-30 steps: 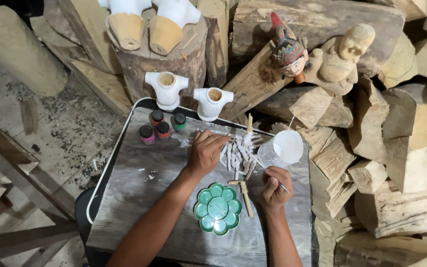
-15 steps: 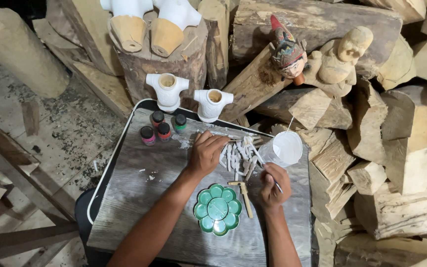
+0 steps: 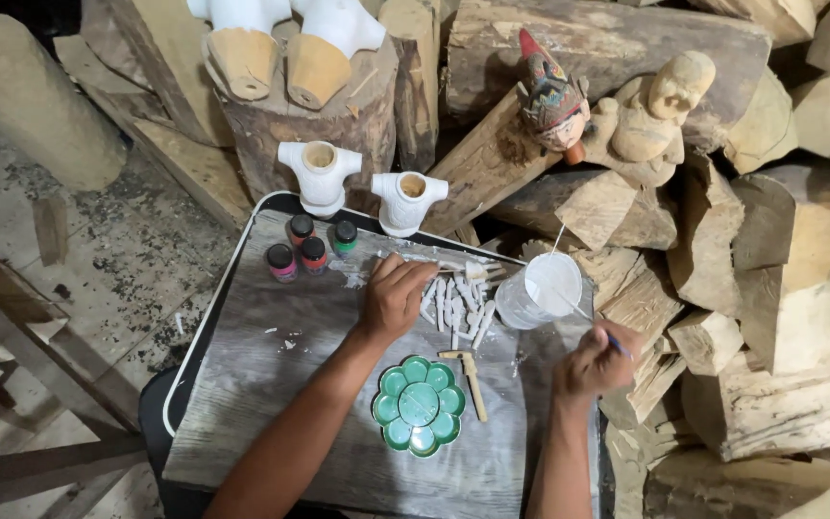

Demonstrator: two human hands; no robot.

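My left hand (image 3: 393,300) rests palm down on the grey wooden board (image 3: 271,384), its fingers touching a row of small pale wooden pieces (image 3: 453,303). My right hand (image 3: 596,363) is closed around a thin paintbrush (image 3: 617,343) at the board's right edge, just below a clear plastic cup (image 3: 545,288) with a stick in it. A green flower-shaped paint palette (image 3: 419,406) lies between my forearms. Beside it lies a small wooden tool (image 3: 473,378).
Several small paint bottles (image 3: 305,246) stand at the board's far left. Two white-painted torso figures (image 3: 357,183) stand behind them, with a painted bird-headed carving (image 3: 549,96) and an unpainted figure (image 3: 660,111) on the logs. Wood blocks pile up on the right.
My right hand has moved right, from the board near the palette out to its right edge, still holding the brush. My left hand has stayed on the wooden pieces.
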